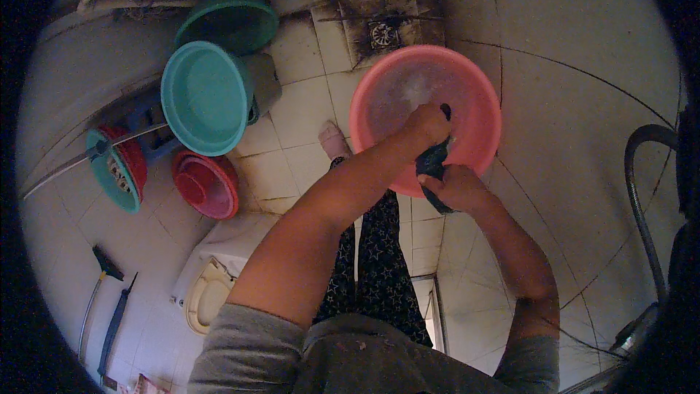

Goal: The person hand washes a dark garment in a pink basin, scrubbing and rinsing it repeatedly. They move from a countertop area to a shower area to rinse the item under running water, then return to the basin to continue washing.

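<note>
A dark wet-looking cloth point(432, 161) is bunched between my two hands above the near right part of a pink plastic basin point(358, 104). My left hand point(429, 126) grips its upper end, and a dark tip of it pokes out past the fingers. Lower down, my right hand point(459, 189) is closed around the other part, by the basin's near rim. A loose end of the cloth hangs below that hand, outside the rim. Cloudy, whitish water point(404, 87) appears to lie in the basin.
A floor drain point(384, 34) lies beyond the basin. At left are a turquoise basin point(205, 98), a green basin point(235, 19), red basins point(205, 183) and a toilet point(210, 295). A squeegee point(104, 271) and a folded umbrella point(115, 328) are farther left. A flexible metal hose point(637, 197) hangs at right.
</note>
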### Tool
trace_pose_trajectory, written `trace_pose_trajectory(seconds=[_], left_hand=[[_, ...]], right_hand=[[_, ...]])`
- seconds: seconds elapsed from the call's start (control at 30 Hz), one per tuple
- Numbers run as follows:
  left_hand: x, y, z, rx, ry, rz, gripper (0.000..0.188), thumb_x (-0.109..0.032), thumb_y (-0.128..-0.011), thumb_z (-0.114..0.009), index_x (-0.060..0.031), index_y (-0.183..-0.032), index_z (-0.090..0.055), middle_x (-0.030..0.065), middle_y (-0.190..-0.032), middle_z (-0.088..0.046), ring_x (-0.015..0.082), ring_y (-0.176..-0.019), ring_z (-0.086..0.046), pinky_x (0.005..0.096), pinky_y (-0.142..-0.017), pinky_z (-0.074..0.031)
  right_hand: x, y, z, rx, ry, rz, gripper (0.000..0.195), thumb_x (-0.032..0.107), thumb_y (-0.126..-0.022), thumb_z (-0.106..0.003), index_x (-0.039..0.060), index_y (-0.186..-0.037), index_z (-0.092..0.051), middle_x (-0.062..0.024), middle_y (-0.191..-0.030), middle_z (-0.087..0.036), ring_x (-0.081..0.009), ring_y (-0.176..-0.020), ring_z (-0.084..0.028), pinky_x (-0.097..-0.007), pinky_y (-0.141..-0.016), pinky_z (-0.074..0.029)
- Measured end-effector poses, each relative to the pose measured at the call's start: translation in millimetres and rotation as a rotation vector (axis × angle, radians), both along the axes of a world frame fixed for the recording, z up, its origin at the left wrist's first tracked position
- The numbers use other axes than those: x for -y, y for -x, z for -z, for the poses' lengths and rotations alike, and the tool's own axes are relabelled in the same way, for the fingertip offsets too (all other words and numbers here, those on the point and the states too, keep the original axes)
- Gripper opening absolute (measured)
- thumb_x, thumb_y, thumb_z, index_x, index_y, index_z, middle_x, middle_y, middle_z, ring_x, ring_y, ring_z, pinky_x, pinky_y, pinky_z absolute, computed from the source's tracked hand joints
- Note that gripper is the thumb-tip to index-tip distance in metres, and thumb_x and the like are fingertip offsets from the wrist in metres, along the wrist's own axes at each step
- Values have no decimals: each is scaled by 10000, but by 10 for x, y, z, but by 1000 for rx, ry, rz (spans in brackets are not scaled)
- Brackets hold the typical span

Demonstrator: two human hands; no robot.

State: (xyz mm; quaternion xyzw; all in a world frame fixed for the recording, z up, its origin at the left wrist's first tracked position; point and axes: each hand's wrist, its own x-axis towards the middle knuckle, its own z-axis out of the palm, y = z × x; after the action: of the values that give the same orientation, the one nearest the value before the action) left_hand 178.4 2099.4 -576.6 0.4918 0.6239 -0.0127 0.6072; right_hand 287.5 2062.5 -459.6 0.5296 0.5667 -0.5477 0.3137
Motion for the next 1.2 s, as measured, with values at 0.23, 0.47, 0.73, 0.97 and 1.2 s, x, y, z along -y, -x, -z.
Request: trace_pose_trajectory(seconds=[0.23, 0.47, 0.73, 0.97, 1.2], left_hand=[[262, -87, 162, -52, -63, -55, 316, -238, -743, -582, 25, -904, -650, 270, -965, -622, 403, -910, -615, 453, -814, -493], [331, -1, 52, -59, 6, -36, 427, -306, -756, -579, 47, -994, -609, 290, -961, -614, 432, -924, -600, 454, -842, -482], [673, -52, 477, -113, -59, 90, 333, -281, -802, -551, -14, -984, -629, 232, -907, -643, 398, -854, -624, 451, -755, -505], [525, 490, 75, 679, 641, -701, 525, -460, -845, -590, -35, -1150, -556, 114, -1060, -634, 271, -978, -616, 374, -875, -488], [1041, 756, -303, 856, 870, -1042, 544, -450, -819, -644, -63, -1185, -532, 93, -1108, -620, 237, -1009, -615, 403, -908, -488]], right_hand=[[167, 6, 170, 69, -19, -221, 607, 552, -855, -424, -7, -903, -656, -232, -901, -644, -385, -860, -625, -461, -786, -488], [165, 71, 164, 101, 12, -315, 561, 530, -852, -466, 5, -905, -659, -207, -909, -655, -355, -861, -638, -457, -773, -498], [290, 76, 205, 55, -6, -422, 544, 533, -843, -496, 20, -914, -662, -185, -893, -661, -333, -852, -643, -445, -746, -506], [261, -229, 168, -116, -83, 245, 453, 446, -805, -616, 4, -896, -649, -154, -860, -662, -307, -823, -639, -402, -729, -497], [807, -1263, 1157, -17, -884, 729, 394, 215, -796, -682, 10, -1110, -559, -139, -1045, -612, -234, -904, -597, -354, -765, -486]])
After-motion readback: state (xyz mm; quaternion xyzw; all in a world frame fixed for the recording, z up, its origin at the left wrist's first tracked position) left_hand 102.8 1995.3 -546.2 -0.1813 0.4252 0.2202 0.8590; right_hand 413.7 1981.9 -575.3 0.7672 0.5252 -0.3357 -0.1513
